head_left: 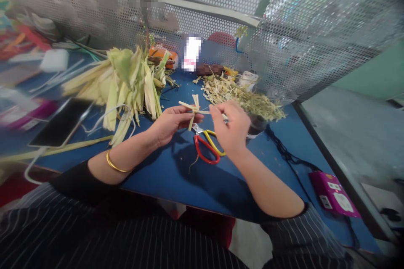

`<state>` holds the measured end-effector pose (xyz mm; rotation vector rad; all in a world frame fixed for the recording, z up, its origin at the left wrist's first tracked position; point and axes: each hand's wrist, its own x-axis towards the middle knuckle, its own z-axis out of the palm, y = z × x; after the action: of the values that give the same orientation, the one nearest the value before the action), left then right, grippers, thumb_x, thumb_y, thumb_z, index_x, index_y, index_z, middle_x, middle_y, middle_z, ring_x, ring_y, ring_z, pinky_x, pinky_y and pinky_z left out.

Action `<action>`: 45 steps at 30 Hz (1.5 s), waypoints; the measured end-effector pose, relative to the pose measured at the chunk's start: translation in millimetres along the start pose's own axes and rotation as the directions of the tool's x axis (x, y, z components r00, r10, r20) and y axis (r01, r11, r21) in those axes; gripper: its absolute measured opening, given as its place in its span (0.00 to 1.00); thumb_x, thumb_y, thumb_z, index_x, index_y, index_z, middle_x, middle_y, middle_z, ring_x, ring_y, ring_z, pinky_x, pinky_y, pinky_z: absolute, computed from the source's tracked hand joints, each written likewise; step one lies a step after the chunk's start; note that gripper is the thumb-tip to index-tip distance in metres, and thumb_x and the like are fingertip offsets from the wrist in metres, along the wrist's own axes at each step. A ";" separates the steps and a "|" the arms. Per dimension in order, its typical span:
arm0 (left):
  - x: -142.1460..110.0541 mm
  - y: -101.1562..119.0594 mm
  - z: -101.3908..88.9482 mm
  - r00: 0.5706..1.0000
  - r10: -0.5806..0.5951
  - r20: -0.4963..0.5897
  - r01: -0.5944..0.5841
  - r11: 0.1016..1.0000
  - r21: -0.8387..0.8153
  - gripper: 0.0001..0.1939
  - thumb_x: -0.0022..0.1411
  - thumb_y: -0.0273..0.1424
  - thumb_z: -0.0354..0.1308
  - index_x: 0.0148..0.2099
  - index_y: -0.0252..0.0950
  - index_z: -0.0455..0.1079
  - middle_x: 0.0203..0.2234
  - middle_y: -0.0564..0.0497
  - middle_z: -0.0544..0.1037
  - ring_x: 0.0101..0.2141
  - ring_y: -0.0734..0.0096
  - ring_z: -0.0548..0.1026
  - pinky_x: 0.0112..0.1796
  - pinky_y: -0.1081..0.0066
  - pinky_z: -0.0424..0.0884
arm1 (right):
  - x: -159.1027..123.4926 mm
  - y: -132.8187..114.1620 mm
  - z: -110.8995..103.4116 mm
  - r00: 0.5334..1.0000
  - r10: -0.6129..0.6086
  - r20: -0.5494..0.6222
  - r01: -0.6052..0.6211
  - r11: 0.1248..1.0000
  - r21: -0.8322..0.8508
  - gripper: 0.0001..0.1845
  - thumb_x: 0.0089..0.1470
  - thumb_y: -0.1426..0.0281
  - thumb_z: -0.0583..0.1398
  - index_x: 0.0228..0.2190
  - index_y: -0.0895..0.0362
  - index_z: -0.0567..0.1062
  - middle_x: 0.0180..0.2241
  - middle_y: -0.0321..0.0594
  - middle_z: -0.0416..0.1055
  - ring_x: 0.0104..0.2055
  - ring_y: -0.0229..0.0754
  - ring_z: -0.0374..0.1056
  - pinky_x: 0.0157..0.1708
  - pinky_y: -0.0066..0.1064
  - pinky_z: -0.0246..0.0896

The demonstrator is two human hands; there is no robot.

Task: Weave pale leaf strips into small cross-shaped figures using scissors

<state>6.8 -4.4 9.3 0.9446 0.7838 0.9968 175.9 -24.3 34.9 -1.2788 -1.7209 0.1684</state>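
Note:
My left hand (173,122) pinches a small cross-shaped piece of pale corn husk strips (195,110) between thumb and fingers, with its strip ends sticking out several ways. To its right, my right hand (232,128) is closed, thumb and forefinger pinching the end of a strip that reaches across from the piece. A small greyish thing shows between the curled fingers of this hand; I cannot make out what it is. Below the hands lie scissors (206,148) with one red and one yellow handle loop, their blades partly hidden.
Corn husks (126,80) are heaped at the left, shredded husk (240,94) behind my right hand. A phone (61,122) with a white cable lies left. A purple power strip (334,193) and black cords are at right. A perforated metal screen (214,12) stands behind the blue table (151,176).

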 end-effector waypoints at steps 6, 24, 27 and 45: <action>0.9 -3.8 3.8 0.991 0.111 -0.073 -0.112 0.994 -0.003 0.11 0.51 0.28 0.64 0.38 0.30 0.76 0.32 0.46 0.80 0.34 0.73 0.76 0.38 0.73 0.70 | -16.4 0.4 27.8 0.913 0.154 0.377 -0.212 0.970 0.117 0.14 0.54 0.58 0.59 0.26 0.54 0.77 0.28 0.39 0.75 0.30 0.40 0.67 0.33 0.32 0.56; 0.9 -6.9 -0.9 0.986 0.128 -0.107 -0.125 0.992 0.037 0.17 0.48 0.29 0.66 0.42 0.30 0.76 0.31 0.46 0.80 0.29 0.72 0.75 0.32 0.71 0.71 | -19.0 3.7 32.0 0.906 0.060 0.418 -0.184 0.948 0.262 0.10 0.52 0.71 0.58 0.21 0.57 0.70 0.24 0.35 0.70 0.28 0.36 0.64 0.34 0.29 0.57; 0.9 -4.8 -0.9 0.987 0.105 -0.119 -0.100 0.994 0.047 0.17 0.47 0.29 0.66 0.42 0.30 0.76 0.29 0.47 0.80 0.28 0.72 0.75 0.31 0.72 0.71 | -20.7 1.4 34.1 0.902 0.081 0.424 -0.208 0.942 0.263 0.11 0.53 0.70 0.57 0.21 0.58 0.70 0.25 0.35 0.70 0.29 0.36 0.64 0.34 0.29 0.57; -0.8 -5.2 -2.7 0.999 0.046 0.001 -0.044 0.934 0.354 0.14 0.49 0.39 0.64 0.33 0.32 0.75 0.17 0.56 0.67 0.19 0.80 0.63 0.23 0.75 0.59 | -4.3 12.7 30.4 0.851 0.353 0.388 -0.524 0.614 0.591 0.10 0.45 0.65 0.64 0.21 0.57 0.72 0.21 0.32 0.67 0.26 0.33 0.59 0.31 0.28 0.56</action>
<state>5.9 -5.6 3.6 1.2738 0.9720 0.9145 161.9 -9.9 8.5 -1.1009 -1.2709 1.1923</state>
